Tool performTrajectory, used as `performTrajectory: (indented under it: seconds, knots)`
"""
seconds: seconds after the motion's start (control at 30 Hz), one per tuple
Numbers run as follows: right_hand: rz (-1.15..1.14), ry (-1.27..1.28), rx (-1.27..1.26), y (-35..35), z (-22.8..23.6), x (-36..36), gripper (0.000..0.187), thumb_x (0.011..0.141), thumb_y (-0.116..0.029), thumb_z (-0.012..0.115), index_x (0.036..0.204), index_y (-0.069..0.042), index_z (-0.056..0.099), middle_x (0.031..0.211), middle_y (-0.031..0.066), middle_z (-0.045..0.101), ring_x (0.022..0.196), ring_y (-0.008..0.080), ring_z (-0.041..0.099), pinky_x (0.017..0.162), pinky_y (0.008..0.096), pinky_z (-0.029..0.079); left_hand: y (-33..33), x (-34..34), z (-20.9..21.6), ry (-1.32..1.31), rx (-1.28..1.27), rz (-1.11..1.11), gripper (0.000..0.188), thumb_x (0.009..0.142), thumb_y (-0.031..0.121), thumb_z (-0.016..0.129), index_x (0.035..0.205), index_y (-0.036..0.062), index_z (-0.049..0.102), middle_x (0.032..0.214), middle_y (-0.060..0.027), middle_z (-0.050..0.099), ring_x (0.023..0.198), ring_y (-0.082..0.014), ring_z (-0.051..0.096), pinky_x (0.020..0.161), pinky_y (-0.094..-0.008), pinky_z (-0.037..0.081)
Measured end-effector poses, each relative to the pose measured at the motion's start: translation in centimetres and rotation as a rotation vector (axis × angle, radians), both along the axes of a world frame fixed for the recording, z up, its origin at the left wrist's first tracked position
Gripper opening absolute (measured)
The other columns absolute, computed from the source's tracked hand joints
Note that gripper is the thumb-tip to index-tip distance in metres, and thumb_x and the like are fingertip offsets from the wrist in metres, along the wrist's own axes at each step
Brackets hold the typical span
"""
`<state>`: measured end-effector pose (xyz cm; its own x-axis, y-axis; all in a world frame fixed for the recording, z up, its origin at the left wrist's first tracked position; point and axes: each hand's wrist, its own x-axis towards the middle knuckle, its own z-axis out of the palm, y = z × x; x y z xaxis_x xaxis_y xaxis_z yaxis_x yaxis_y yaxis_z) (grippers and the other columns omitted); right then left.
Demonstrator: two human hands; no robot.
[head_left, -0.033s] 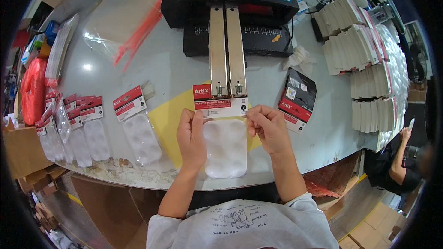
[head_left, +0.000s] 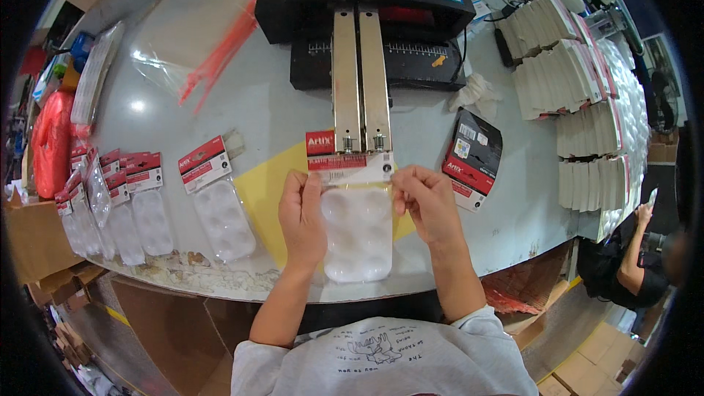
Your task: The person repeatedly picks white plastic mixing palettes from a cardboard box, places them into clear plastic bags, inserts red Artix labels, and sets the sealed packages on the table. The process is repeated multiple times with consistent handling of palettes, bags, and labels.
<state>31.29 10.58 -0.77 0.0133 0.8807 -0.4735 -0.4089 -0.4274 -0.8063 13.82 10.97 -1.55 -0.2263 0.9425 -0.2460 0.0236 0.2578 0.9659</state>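
Observation:
A white plastic paint palette (head_left: 358, 236) in a clear bag lies at the table's front edge, in front of me. Its red and white header card (head_left: 345, 166) reaches under the front ends of two long metal stapler arms (head_left: 361, 81). My left hand (head_left: 301, 213) pinches the card's lower left corner between thumb and fingers. At the lower right corner, my right hand (head_left: 427, 202) grips the card with thumb and curled fingers. Beneath the palette is a yellow sheet (head_left: 268, 194).
A black machine (head_left: 367, 0) stands behind the arms. Carded palettes (head_left: 224, 216) lie at left, near clear bags (head_left: 194, 44). At right are a black and red card (head_left: 471, 158) and stacked carded packs (head_left: 565, 73). Another person's arm (head_left: 636, 246) shows far right.
The header card has shifted very slightly away from me, further under the stapler arms. Both hands keep their hold, the left moving a little with it.

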Motion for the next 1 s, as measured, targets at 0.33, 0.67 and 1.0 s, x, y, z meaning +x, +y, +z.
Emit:
performTrajectory:
  seconds: [0.33, 0.67, 1.0]
  knots:
    - [-0.061, -0.081, 0.049, 1.4, -1.1, -0.2, 0.016, 0.085, -0.013, 0.060, 0.084, 0.003, 0.063, 0.068, 0.0047, 0.058, 0.056, 0.0098, 0.053, 0.054, 0.0217, 0.042, 1.9, 0.7, -2.2, -0.203, 0.110, -0.051, 0.031, 0.098, 0.026, 0.045, 0.078, 0.0027, 0.045, 0.070, -0.0015, 0.045, 0.067, -0.0079, 0.042, 0.066, -0.0242, 0.041]
    - [0.177, -0.659, 0.021, -5.0, 2.3, 0.1, 0.026, 0.092, -0.019, 0.054, 0.081, 0.003, 0.063, 0.061, 0.0038, 0.057, 0.053, 0.0094, 0.053, 0.050, 0.0227, 0.041, -1.6, -13.6, 3.0, 0.922, 0.004, 0.228, 0.038, 0.092, 0.032, 0.052, 0.121, 0.0080, 0.051, 0.123, -0.0178, 0.048, 0.114, -0.0340, 0.045, 0.089, -0.0477, 0.038]
    - [0.019, -0.815, -0.075, -13.9, 2.7, 1.4, 0.016, 0.088, -0.011, 0.058, 0.084, 0.003, 0.064, 0.067, 0.0053, 0.062, 0.058, 0.0091, 0.058, 0.055, 0.0218, 0.044, -3.7, -19.7, -3.9, 1.606, 0.132, -0.225, 0.055, 0.086, 0.024, 0.054, 0.139, 0.0240, 0.039, 0.151, -0.0107, 0.022, 0.139, -0.0340, 0.016, 0.105, -0.0542, 0.019]
